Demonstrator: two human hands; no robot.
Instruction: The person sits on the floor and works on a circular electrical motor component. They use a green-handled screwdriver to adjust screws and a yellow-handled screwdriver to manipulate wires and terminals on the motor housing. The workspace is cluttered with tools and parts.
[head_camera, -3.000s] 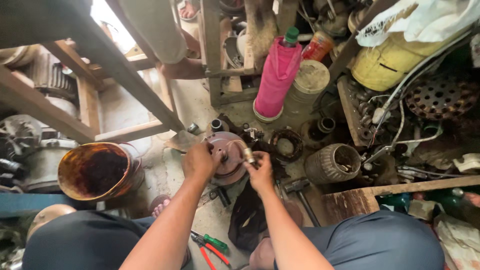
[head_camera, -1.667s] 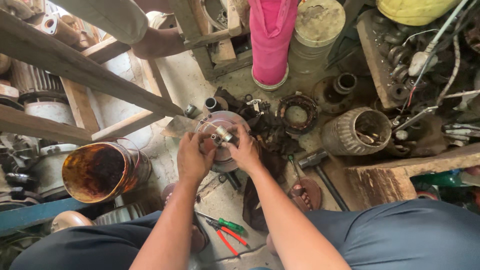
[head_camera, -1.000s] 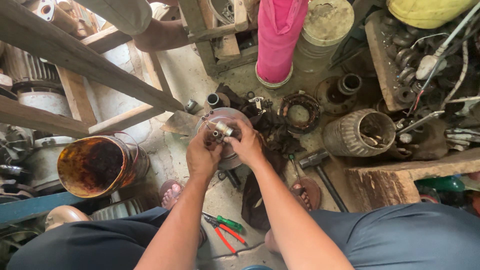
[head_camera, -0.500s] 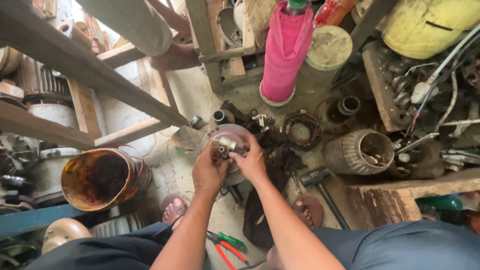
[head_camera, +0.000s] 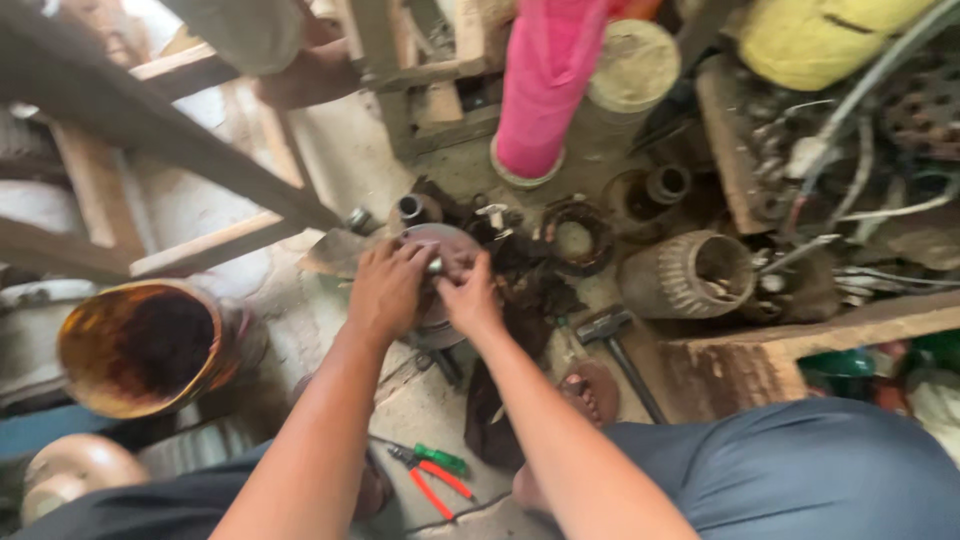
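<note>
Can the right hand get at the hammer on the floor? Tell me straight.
Probably yes: the hammer lies in the open just beside the right hand, nothing covering it, though that hand is busy on the round metal part.

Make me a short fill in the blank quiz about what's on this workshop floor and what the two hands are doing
1. Both the left hand and the right hand rest on a round grey ____ part.
2. The rusty bucket stands on the person's ____ side.
3. The pliers on the floor have ____ handles, beside a green-handled tool.
4. The tall upright container behind the hands is ____.

Missing words: metal; left; red; pink
</note>
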